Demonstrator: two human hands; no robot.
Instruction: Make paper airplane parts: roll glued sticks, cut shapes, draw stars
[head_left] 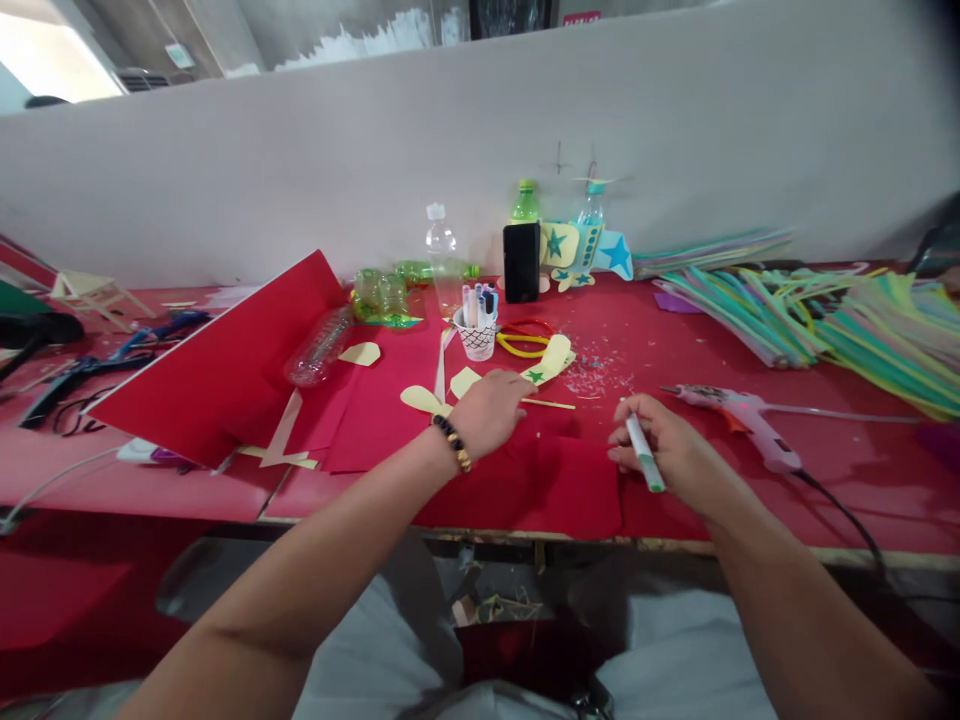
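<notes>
My right hand (664,445) is closed around a white marker (643,452) with a green end, tilted over the red tabletop. My left hand (491,410) reaches across the middle of the table, palm down, with a beaded bracelet (453,443) on the wrist. Its fingers stretch out to the near edge of a pale yellow cutout (551,365) bearing a green star; whether they touch it I cannot tell. Other yellow cutouts (425,400) lie beside that hand, partly covered by it. A thin yellow stick (549,404) lies just right of its fingertips.
A cup of markers (478,335) stands behind my left hand, near a black phone (521,262). A pink glue gun (739,420) with a cord lies right of my right hand. Coloured strips (772,310) pile at right. A red board (225,360) leans at left near plastic bottles (442,250).
</notes>
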